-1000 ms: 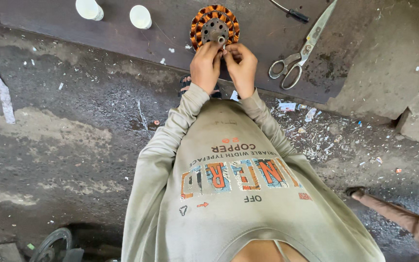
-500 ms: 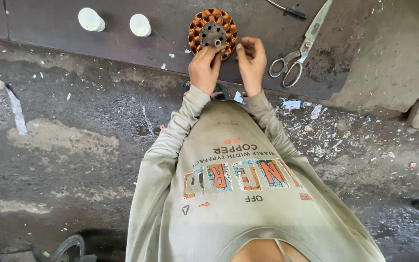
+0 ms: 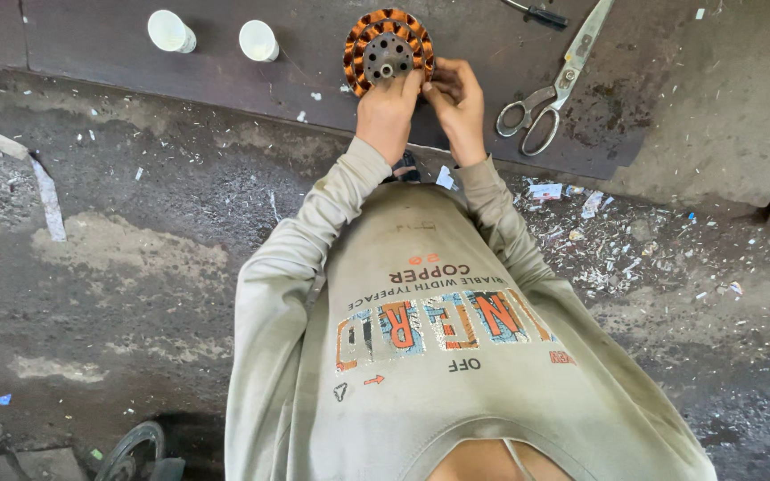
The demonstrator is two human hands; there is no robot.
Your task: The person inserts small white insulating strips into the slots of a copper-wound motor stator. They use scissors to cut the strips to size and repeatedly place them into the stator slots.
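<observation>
Two white cups (image 3: 213, 36) stand on a dark board (image 3: 118, 44). The left hand (image 3: 387, 111) grips the copper-wound stator (image 3: 387, 51), fingers curled over its near edge; the right hand (image 3: 456, 105) pinches something hidden beside it. Scissors (image 3: 556, 85) lie rightward, tips cut off.

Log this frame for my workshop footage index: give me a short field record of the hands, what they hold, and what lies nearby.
Left hand: left hand on the near edge of the round copper-wound stator
Right hand: right hand pinching at the stator's right edge
Grip state: fingers closed on the stator
Surface: dark board on a littered floor
Right of hands: scissors, open; screwdriver
Left of hands: two white cups
</observation>
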